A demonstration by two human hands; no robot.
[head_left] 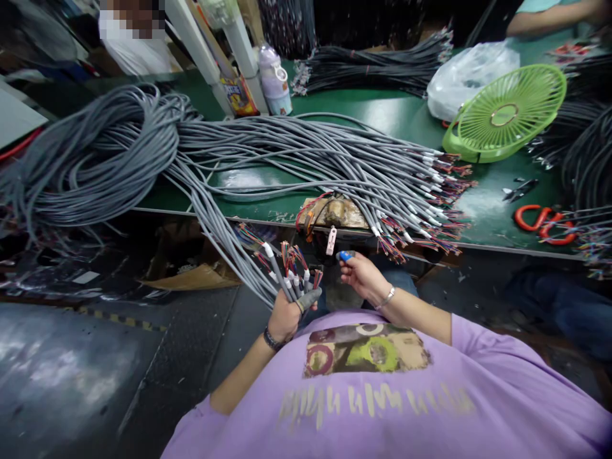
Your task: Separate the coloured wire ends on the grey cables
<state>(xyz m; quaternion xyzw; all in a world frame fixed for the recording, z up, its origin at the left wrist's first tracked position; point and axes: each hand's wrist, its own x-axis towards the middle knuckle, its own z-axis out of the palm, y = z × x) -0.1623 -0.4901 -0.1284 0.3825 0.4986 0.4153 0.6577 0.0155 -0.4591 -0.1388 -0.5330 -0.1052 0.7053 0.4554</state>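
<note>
My left hand (pixel 292 312) is closed around a small bunch of grey cables (pixel 271 258), close in front of my body. Their ends stand up from the fist, with white bands and loose coloured wires fanned out. A grey cover wraps the left thumb. My right hand (pixel 361 275) is to the right, apart from the bunch, with its fingers drawn together. Something small and blue (pixel 346 256) shows at its fingertips; whether it is a finger cover or a held piece I cannot tell. A large bundle of grey cables (pixel 287 140) lies across the green table (pixel 392 115).
Along the table's front edge is a brown block (pixel 335 212) with a pink tag (pixel 331 241) hanging below. Orange-handled scissors (pixel 545 223), small snips (pixel 521 190), a green fan (pixel 509 115) and a plastic bag (pixel 471 76) lie right. Behind stand a bottle (pixel 275 80) and black cables (pixel 373 69).
</note>
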